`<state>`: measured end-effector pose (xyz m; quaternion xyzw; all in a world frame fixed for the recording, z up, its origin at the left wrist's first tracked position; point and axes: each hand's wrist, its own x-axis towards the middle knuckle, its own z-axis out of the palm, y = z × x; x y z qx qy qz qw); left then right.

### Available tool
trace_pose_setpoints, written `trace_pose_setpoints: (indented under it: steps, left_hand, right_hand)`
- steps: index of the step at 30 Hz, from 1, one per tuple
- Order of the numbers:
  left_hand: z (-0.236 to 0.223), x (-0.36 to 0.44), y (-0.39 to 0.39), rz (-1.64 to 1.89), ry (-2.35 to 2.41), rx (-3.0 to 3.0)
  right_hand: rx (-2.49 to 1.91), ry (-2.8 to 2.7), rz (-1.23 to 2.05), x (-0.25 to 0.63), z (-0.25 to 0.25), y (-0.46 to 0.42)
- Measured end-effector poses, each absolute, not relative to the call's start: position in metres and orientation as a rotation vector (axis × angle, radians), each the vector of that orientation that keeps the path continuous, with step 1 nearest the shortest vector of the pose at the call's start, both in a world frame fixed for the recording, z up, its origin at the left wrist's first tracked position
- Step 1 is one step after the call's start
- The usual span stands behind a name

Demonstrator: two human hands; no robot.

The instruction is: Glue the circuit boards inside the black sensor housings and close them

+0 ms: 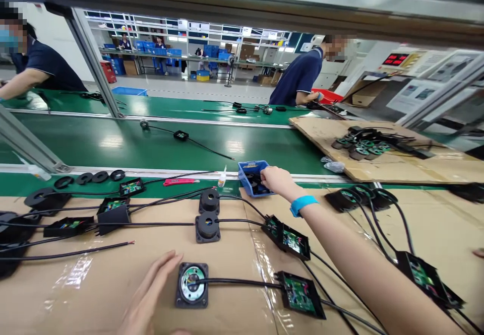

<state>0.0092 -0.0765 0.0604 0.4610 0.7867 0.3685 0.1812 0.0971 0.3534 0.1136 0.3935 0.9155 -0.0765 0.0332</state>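
Observation:
My right hand (pixel 278 181) reaches over the right rim of a small blue bin (pixel 247 186) that holds small black parts. Its fingers are curled together inside the bin, and what they grip is hidden. Fingers stretched out, my left hand (pixel 151 289) is open beside a square black housing (pixel 192 305) with a round circuit board in it, apart from it. A black cable (pixel 242 282) runs from that housing to an open black box (pixel 302 294) with a green circuit board. Two similar square housings (pixel 208 228) lie face down below the bin.
Black rings (pixel 100 176), a red utility knife (pixel 179 182) and a small white bottle (pixel 222 178) lie along the far edge. More cabled boxes (pixel 113 214) lie at left. Beyond is a green conveyor (pixel 159 148); a cardboard-covered board (pixel 393 166) holds parts. Two co-workers stand across.

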Motion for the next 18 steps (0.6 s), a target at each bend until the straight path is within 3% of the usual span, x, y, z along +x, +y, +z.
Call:
trace_pose_setpoints:
  steps: [4,9,15,18]
  left_hand:
    - [0.074,0.008,-0.083,1.099,2.388,1.368]
    - [0.090,0.024,-0.061,1.303,2.417,1.403]
    - [0.107,0.055,-0.022,1.629,2.055,1.674]
    - [0.113,0.057,-0.022,1.653,2.030,1.728]
  right_hand:
    - [1.202,2.960,-0.529,0.114,0.131,0.349]
    - [0.912,3.027,-1.236,0.146,0.155,0.288]
    - [0.428,2.434,-2.255,0.170,0.135,0.165]
    - [0.304,2.306,-2.379,0.174,0.127,0.134]
